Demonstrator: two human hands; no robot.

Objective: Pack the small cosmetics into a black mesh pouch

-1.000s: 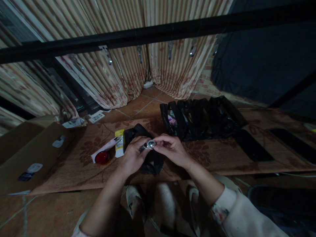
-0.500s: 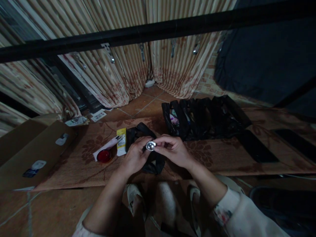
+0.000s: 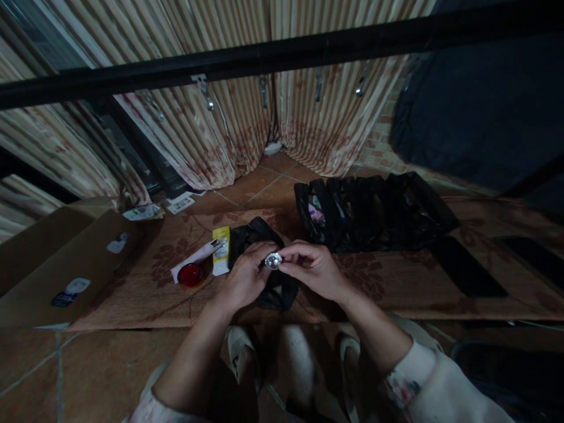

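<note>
A small, round, shiny silver piece [image 3: 274, 261] is held up between both hands, its exact kind too small to make out. My left hand [image 3: 245, 277] has its fingers closed around the left side of it. From the right, the thumb and fingertips of my right hand [image 3: 315, 271] pinch its edge. Beneath them lies a small black bag [image 3: 284, 298], partly covered by the hands. To the left are a yellow and white packet [image 3: 221, 251], a pale pink tube-like item [image 3: 196, 260] with a metal end, and a round red container [image 3: 190, 275].
An open cardboard box [image 3: 88, 264] stands at the left end of the patterned cloth [image 3: 145, 299]. A black sectioned organizer [image 3: 374, 211] with things in it sits at the back right. Dark flat slabs [image 3: 469, 267] lie farther right. A black rail [image 3: 247, 53] crosses in front of the curtains.
The whole view has shifted slightly, so the scene sits a little farther right. Both hands keep hold of the silver piece, whose shiny face appears turned slightly.
</note>
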